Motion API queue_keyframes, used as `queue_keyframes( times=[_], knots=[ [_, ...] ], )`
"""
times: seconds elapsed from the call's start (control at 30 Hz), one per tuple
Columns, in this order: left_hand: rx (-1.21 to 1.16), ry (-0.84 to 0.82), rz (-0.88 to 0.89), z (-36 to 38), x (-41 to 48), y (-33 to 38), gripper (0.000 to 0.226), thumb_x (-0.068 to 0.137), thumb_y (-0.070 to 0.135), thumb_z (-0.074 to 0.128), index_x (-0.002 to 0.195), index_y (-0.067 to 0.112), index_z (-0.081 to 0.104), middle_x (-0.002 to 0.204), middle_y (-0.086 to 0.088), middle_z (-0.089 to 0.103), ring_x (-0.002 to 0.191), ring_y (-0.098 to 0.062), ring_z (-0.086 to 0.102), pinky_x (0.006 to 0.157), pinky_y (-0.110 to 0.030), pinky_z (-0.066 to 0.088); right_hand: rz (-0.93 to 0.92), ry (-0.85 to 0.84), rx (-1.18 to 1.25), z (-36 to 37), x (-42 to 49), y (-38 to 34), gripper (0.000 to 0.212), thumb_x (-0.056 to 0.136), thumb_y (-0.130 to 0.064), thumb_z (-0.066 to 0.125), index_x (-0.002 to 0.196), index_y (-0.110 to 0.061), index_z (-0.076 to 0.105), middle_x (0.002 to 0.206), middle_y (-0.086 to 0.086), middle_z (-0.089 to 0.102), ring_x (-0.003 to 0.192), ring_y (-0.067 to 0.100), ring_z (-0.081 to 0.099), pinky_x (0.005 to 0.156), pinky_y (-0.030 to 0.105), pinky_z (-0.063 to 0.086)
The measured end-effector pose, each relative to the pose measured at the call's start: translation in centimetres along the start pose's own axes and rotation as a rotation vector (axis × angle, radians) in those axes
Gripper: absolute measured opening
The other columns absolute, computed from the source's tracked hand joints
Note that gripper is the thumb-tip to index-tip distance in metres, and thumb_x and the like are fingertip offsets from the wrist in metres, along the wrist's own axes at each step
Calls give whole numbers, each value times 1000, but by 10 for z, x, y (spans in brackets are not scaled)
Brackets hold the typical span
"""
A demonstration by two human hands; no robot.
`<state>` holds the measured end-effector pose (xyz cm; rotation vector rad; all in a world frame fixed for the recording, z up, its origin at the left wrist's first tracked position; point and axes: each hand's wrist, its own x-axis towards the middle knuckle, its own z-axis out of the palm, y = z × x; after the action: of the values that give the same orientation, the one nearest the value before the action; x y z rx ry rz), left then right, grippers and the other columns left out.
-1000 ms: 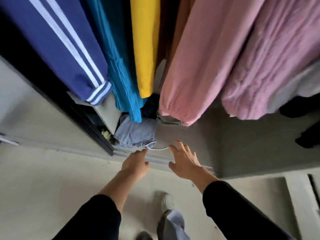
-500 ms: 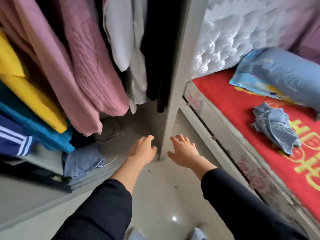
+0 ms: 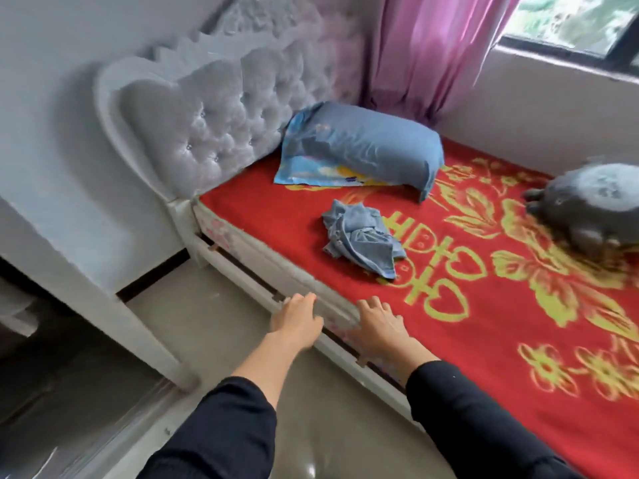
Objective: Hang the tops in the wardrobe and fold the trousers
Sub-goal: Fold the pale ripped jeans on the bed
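Hovering at the bed (image 3: 238, 269) edge, left hand (image 3: 295, 318) and right hand (image 3: 378, 326) are empty, fingers loosely extended; crumpled blue trousers (image 3: 359, 243) lie on the red blanket (image 3: 491, 368) between hands and pillow (image 3: 363, 146), untouched.

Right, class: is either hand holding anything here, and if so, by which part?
Nothing is held: the left hand and right hand are empty, short of the crumpled blue garment on the red bedspread.
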<state>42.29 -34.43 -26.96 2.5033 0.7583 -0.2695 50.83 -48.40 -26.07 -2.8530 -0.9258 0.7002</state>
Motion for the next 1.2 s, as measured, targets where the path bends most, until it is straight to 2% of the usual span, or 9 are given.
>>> queue_keyframes(
  times=[0.17,0.4,0.6,0.73,0.9,1.0,1.1,1.2],
  knots=[
    [72,-69,55,13,55,64,46,94,29,42,140,24,38,139,-2,43,126,-22,42,98,-39,43,85,-16,39,-23,37,76,56,93,-41,53,139,-14,36,136,8,35,128,32,36,101,51,37],
    [137,-135,62,20,156,91,45,94,27,41,138,23,39,136,-3,45,124,-23,43,95,-38,41,108,-55,77,-36,123,123,58,92,-40,52,141,-14,33,142,11,33,129,33,35,101,51,38],
    [185,-206,68,29,293,94,45,91,27,44,136,23,43,136,-2,46,127,-23,41,99,-38,40,197,-99,136,-45,234,156,54,93,-37,49,140,-15,33,137,9,36,126,31,39,97,45,41],
    [197,-271,106,41,390,102,44,89,25,46,133,22,46,136,-2,48,128,-22,42,101,-36,40,299,-186,230,-45,316,183,47,91,-34,48,132,-14,39,136,10,37,125,32,40,94,44,44],
    [157,-201,277,63,505,116,37,92,16,45,129,18,50,134,2,49,126,-18,41,99,-32,35,402,-240,326,-35,409,213,38,91,-29,47,125,-13,44,129,9,43,121,31,43,96,43,43],
    [153,-174,382,85,571,131,35,95,14,42,129,15,50,137,-2,45,127,-20,38,100,-34,35,458,-239,381,-20,454,231,41,93,-34,46,129,-15,44,133,8,44,124,29,43,96,39,42],
    [184,-191,419,107,629,145,39,96,14,38,134,16,45,146,-4,35,135,-20,28,103,-36,32,520,-240,472,-7,489,248,44,96,-37,43,134,-14,41,134,8,42,122,29,46,96,38,42],
    [186,-181,445,120,678,150,42,95,10,38,136,15,43,142,-4,39,131,-21,33,102,-38,35,591,-194,528,10,512,264,43,97,-35,40,133,-11,39,133,10,42,115,32,49,92,41,44]
  ],
)
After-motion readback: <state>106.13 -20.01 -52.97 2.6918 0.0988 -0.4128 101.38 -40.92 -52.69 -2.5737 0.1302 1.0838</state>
